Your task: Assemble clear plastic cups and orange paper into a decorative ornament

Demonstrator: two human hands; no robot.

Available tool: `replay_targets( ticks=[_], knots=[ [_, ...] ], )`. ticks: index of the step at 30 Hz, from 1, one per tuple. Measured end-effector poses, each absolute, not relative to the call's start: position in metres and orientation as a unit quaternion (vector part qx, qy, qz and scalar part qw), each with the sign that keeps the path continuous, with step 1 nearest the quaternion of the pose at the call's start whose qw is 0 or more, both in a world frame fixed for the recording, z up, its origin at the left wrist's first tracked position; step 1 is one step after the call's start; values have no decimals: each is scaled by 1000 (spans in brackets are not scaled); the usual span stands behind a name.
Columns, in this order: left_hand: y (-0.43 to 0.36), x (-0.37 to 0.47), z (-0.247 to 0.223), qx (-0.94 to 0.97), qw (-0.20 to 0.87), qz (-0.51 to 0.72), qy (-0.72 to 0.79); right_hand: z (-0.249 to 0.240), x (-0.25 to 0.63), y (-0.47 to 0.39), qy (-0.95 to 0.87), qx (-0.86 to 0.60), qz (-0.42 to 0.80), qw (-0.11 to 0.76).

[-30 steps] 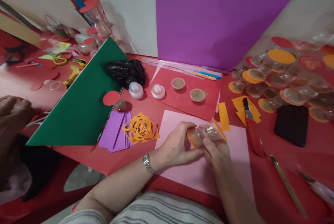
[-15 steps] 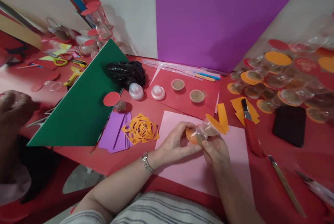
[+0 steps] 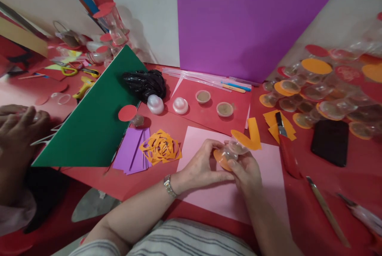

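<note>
Between both my hands is an hourglass (image 3: pixel 230 153) made of clear plastic cups, with an orange paper disc on each end. It is tilted above a pink sheet (image 3: pixel 205 196). My left hand (image 3: pixel 205 164) curls round its left disc, fingers behind and thumb below. My right hand (image 3: pixel 246 170) grips its lower right side, the thumb pressed at the clear middle. Just beyond lie two small cups filled with sand, a nearer cup (image 3: pixel 225 109) and a farther cup (image 3: pixel 203 96), on a red sheet (image 3: pixel 191 88). Beside the hourglass lies an orange paper strip (image 3: pixel 254 133).
Many finished hourglasses (image 3: pixel 316 88) are piled at right, near a black phone (image 3: pixel 330 142), a red cutter (image 3: pixel 289 156) and a wooden-handled knife (image 3: pixel 328 212). Left stand a green board (image 3: pixel 98 124), purple paper pieces (image 3: pixel 131 150) and orange cutouts (image 3: pixel 161 147). Another person's hands (image 3: pixel 22 128) work at far left.
The hourglass has tilted in my hands, its upper disc moving left and its lower disc turning more toward me. At far left the other person's hands have come together.
</note>
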State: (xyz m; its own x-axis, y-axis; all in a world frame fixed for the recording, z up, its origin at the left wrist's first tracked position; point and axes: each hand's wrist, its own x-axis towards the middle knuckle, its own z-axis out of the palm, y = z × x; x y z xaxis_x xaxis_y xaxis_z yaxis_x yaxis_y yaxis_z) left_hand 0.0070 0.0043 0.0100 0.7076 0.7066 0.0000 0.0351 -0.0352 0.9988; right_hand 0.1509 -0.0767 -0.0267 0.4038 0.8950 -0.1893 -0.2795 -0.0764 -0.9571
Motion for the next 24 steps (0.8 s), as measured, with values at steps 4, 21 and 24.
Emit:
replay_targets(
  ticks=[4, 21, 24],
  knots=[
    [4, 9, 8, 665, 642, 261, 278, -33, 152, -75, -299, -547, 462, 631],
    [2, 11, 16, 625, 691, 226, 283, -22, 147, -76, -235, -555, 475, 641],
    [5, 9, 19, 604, 725, 200, 264, -24, 149, -77, -245, -539, 474, 652]
  ],
)
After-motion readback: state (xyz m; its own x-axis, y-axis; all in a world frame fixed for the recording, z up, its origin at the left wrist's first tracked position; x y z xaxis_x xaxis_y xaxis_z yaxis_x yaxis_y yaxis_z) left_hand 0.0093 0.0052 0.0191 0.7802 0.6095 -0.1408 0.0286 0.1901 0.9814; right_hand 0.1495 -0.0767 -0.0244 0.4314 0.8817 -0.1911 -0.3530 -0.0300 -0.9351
